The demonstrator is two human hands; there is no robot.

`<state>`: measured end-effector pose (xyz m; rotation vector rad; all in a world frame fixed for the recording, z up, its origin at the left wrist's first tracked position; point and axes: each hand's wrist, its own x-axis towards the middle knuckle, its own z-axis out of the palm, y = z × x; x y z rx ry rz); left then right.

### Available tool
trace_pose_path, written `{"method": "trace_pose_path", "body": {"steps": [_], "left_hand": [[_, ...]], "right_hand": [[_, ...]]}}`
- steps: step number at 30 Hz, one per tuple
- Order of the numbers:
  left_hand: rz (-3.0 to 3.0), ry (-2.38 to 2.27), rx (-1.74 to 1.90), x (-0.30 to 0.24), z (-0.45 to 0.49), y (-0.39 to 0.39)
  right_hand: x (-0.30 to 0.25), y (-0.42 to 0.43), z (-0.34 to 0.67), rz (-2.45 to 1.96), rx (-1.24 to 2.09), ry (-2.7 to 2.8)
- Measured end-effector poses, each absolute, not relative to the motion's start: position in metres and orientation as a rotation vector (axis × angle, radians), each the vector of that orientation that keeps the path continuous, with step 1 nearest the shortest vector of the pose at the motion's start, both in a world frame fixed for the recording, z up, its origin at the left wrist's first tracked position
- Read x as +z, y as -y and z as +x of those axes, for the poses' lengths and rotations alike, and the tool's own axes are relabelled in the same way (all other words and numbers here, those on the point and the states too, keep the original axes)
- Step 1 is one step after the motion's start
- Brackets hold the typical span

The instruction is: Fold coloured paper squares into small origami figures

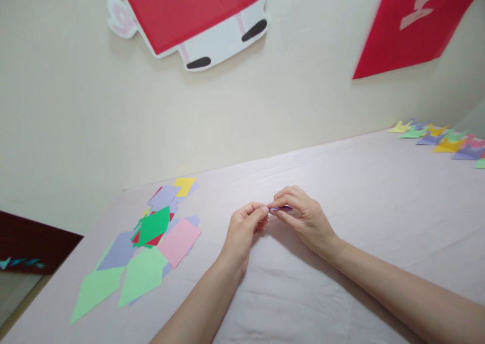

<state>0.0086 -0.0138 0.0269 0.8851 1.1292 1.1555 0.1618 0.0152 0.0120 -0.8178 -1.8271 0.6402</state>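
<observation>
Between my two hands, just above the cloth-covered table, is a small folded piece of purple paper (281,208), seen nearly edge-on. My left hand (248,223) pinches its left end between thumb and fingers. My right hand (303,215) grips it from the right, with the thumb below and the fingers above. Most of the paper is hidden by the fingers, so its full shape cannot be made out.
Loose coloured paper sheets (142,278) lie spread and overlapping on the left of the table (303,303). Several folded paper crowns (449,145) stand in rows at the far right. A pale wall (303,101) with red decorations (200,10) rises behind the table.
</observation>
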Motion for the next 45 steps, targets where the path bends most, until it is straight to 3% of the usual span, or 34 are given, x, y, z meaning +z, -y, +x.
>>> {"method": "trace_pose_path", "body": {"steps": [15,22,30,45], "left_hand": [[0.773,-0.958,0.921,0.031,-0.004,0.007],[0.947,-1.015,0.99,0.029,-0.002,0.007],[1.648,-1.282,1.17,0.029,0.0,0.012],[1.62,-1.376,1.271,0.022,0.011,0.022]], "right_hand": [[0.012,-0.014,0.162,-0.767,0.712,1.802],[0.01,-0.017,0.161,-0.794,0.889,1.713],[0.006,-0.016,0.159,-0.825,1.164,1.523],[0.005,-0.013,0.156,-0.826,1.35,1.457]]}}
